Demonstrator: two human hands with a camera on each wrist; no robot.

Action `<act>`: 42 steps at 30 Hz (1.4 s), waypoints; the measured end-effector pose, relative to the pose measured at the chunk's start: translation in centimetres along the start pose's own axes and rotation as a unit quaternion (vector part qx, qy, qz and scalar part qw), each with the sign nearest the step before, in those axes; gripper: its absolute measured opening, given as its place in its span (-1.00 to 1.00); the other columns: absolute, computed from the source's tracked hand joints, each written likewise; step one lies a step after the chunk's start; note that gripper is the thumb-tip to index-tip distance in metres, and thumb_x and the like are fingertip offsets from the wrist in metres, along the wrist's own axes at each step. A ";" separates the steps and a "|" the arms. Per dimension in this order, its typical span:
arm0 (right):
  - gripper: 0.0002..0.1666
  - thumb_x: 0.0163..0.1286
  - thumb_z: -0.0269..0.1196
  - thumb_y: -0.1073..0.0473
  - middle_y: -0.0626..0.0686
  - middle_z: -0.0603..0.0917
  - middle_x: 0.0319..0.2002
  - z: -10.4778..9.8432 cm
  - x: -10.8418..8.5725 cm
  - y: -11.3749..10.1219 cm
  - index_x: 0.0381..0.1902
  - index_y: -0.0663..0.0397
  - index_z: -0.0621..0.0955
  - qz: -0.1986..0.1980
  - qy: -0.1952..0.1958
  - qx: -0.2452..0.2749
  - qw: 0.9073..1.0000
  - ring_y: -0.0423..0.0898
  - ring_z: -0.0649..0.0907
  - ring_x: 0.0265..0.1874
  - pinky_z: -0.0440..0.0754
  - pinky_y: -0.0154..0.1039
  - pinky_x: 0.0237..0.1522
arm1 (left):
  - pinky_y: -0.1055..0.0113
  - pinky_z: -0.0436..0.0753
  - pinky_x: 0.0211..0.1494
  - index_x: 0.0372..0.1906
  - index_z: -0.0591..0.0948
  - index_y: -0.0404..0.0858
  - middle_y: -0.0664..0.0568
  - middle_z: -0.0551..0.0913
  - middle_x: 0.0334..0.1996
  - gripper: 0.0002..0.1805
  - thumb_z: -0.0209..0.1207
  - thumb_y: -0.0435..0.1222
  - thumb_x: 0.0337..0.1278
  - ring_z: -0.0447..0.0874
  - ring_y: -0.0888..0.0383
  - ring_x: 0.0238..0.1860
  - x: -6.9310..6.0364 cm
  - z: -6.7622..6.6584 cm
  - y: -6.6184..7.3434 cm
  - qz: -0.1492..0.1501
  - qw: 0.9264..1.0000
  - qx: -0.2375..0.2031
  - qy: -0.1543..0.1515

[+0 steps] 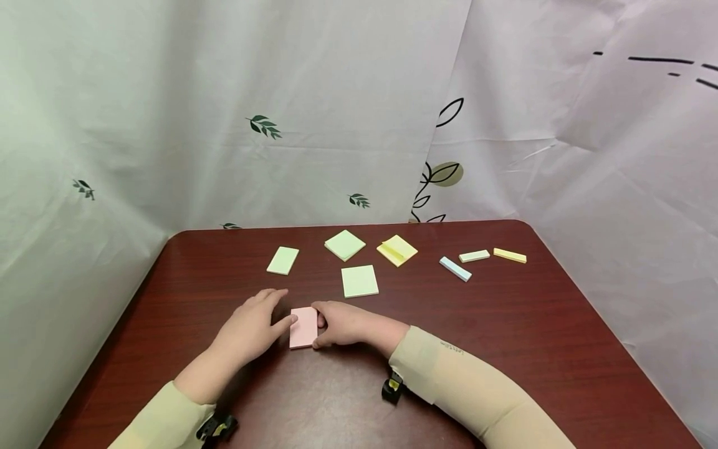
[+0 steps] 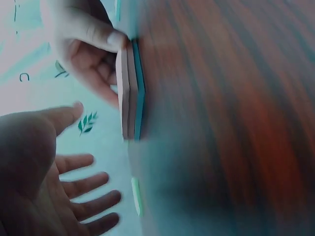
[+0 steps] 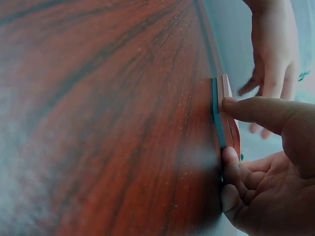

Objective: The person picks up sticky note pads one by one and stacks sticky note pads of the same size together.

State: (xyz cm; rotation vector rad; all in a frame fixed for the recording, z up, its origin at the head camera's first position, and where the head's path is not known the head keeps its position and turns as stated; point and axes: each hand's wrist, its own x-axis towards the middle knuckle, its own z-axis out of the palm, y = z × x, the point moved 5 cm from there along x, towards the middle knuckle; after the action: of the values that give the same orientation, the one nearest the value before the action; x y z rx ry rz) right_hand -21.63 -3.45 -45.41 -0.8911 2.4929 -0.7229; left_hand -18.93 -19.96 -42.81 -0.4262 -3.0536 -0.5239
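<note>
Right hand (image 1: pixel 344 323) has the pink sticky-note stack (image 1: pixel 304 329) pinched at its right edge, thumb and fingers clamped on — wrist views show a blue layer (image 2: pixel 141 98) underneath. It's down at the table (image 1: pixel 314 405), between both hands. Left hand (image 1: pixel 247 327) is just beside it, fingers loose, not gripping anything. Square pale green pad (image 1: pixel 360 281) sits just beyond.

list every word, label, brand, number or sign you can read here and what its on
None can be read with certainty.
Right sleeve: a short line of dark lettering, too small to read.
Pink pad: no writing visible.
Backdrop curtain: printed leaves and black strokes, no readable words.
</note>
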 end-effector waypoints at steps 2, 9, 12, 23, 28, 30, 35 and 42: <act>-0.55 0.11 0.51 0.05 -0.12 0.48 -0.40 0.0 0.0 -0.1 -0.24 -0.02 0.46 0.000 0.000 -0.008 1.000 -0.27 0.45 -0.47 0.40 -0.40 -0.41 | -0.25 0.32 0.29 0.41 0.40 -0.25 -0.22 0.40 0.34 -0.27 0.18 0.09 0.29 0.34 -0.26 0.35 -0.4 -0.4 -0.3 0.024 0.999 0.030 0.018; -0.51 0.12 0.50 0.04 -0.15 0.48 -0.38 0.0 0.1 -0.1 -0.14 0.01 0.47 0.002 -0.003 -0.014 1.000 -0.28 0.46 -0.46 0.41 -0.41 -0.38 | -0.23 0.10 0.42 0.48 0.34 -0.14 -0.19 0.24 0.47 -0.24 0.05 0.19 0.34 0.11 -0.26 0.47 -1.7 -1.2 -0.9 0.059 0.992 0.103 0.036; -0.49 0.11 0.51 0.04 -0.16 0.48 -0.38 0.0 0.1 0.0 -0.11 0.00 0.46 0.004 -0.002 -0.011 1.000 -0.28 0.47 -0.46 0.42 -0.42 -0.36 | -0.23 0.07 0.43 0.48 0.33 -0.13 -0.18 0.21 0.48 -0.24 0.04 0.20 0.35 0.08 -0.25 0.48 -2.1 -1.5 -1.0 0.060 0.991 0.109 0.038; -0.54 0.09 0.51 0.07 -0.15 0.48 -0.40 0.1 -0.1 0.0 -0.24 -0.02 0.44 -0.004 0.002 0.000 1.000 -0.29 0.45 -0.49 0.39 -0.41 -0.42 | -0.27 0.13 0.39 0.48 0.33 -0.16 -0.21 0.22 0.47 -0.24 0.05 0.19 0.35 0.14 -0.30 0.45 -1.7 -1.7 -1.3 0.042 0.995 0.082 0.032; -0.55 0.10 0.51 0.09 -0.14 0.48 -0.39 0.1 0.0 0.0 -0.26 0.00 0.44 -0.004 0.003 0.002 1.000 -0.27 0.45 -0.50 0.39 -0.40 -0.42 | -0.28 0.31 0.28 0.42 0.38 -0.23 -0.23 0.37 0.38 -0.22 -0.09 0.26 0.39 0.31 -0.28 0.36 -0.6 -1.6 -2.0 0.007 1.000 0.018 0.013; -0.55 0.09 0.51 0.09 -0.14 0.48 -0.39 0.2 0.0 -0.1 -0.25 0.00 0.44 -0.002 0.003 0.000 1.000 -0.27 0.46 -0.50 0.39 -0.40 -0.41 | -0.26 0.38 0.22 0.39 0.41 -0.26 -0.22 0.44 0.33 -0.23 -0.09 0.25 0.40 0.40 -0.25 0.31 0.1 -1.7 -2.4 -0.020 1.000 -0.016 0.009; -0.52 0.09 0.50 0.08 -0.15 0.49 -0.38 0.2 0.0 0.0 -0.18 -0.02 0.45 0.001 0.003 -0.003 1.000 -0.28 0.46 -0.48 0.41 -0.41 -0.37 | -0.14 0.51 0.05 0.28 0.49 -0.23 -0.14 0.59 0.17 -0.39 0.02 0.13 0.40 0.59 -0.13 0.10 2.0 -2.3 -3.3 -0.080 0.994 -0.071 0.022; -0.55 0.07 0.51 0.11 -0.14 0.48 -0.40 0.2 0.0 0.0 -0.26 -0.01 0.44 -0.005 0.006 -0.001 1.000 -0.28 0.45 -0.50 0.40 -0.41 -0.39 | -0.11 0.51 0.07 0.26 0.48 -0.31 -0.23 0.58 0.14 -0.48 0.09 -0.04 0.40 0.56 -0.18 0.12 5.7 -2.5 -4.4 -0.136 0.984 -0.116 0.001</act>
State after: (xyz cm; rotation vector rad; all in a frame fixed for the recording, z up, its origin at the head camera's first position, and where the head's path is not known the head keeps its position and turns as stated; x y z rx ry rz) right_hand -21.54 -3.51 -45.54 -0.9036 2.5027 -0.7304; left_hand -25.74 -23.28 -41.59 -0.0066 -3.0747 -0.8936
